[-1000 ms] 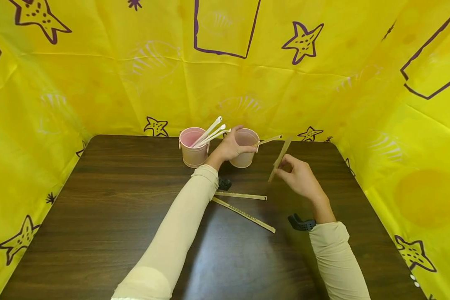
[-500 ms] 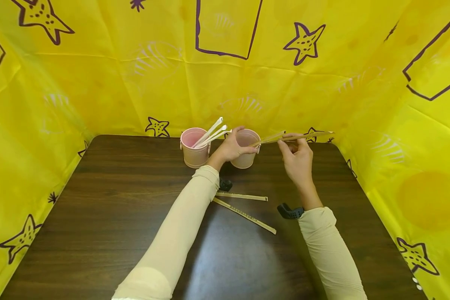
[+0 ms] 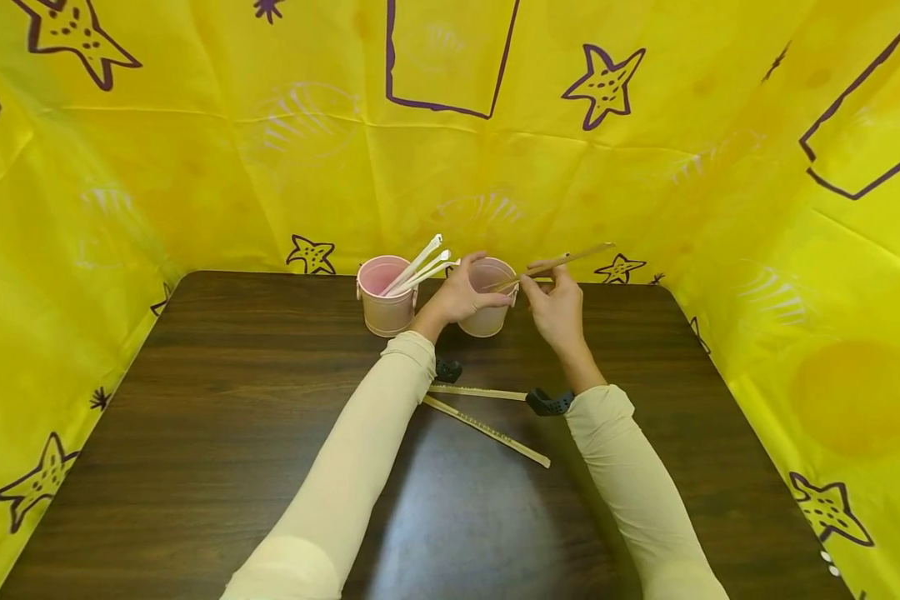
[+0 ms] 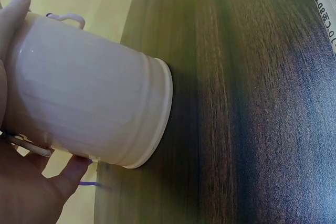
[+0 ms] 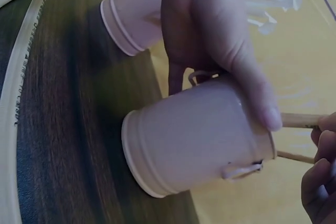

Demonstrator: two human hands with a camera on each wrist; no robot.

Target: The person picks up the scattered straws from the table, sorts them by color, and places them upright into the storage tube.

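My left hand [image 3: 461, 293] grips the rim of the right pink bucket [image 3: 486, 323], its thumb lying along the near edge. My right hand [image 3: 558, 312] pinches a tan paper-wrapped straw [image 3: 592, 250] just right of that bucket. The straw slants, its lower end reaching into the bucket mouth. In the right wrist view, a second tan straw [image 5: 295, 156] also sticks out over the rim, below the held straw [image 5: 298, 120]. The bucket [image 4: 89, 87] stands upright on the table. What lies deeper inside it is hidden.
A second pink bucket [image 3: 387, 315] on the left holds several white wrapped straws [image 3: 420, 265]. Two tan wrapped straws [image 3: 495, 433] lie on the dark wooden table [image 3: 217, 433], partly under my left forearm. A yellow patterned cloth [image 3: 225, 150] hangs behind and beside the table.
My right hand has moved up and left to the right bucket, swinging the tan straw from steep to slanted, its end now in the bucket mouth. My left hand stays on the rim.
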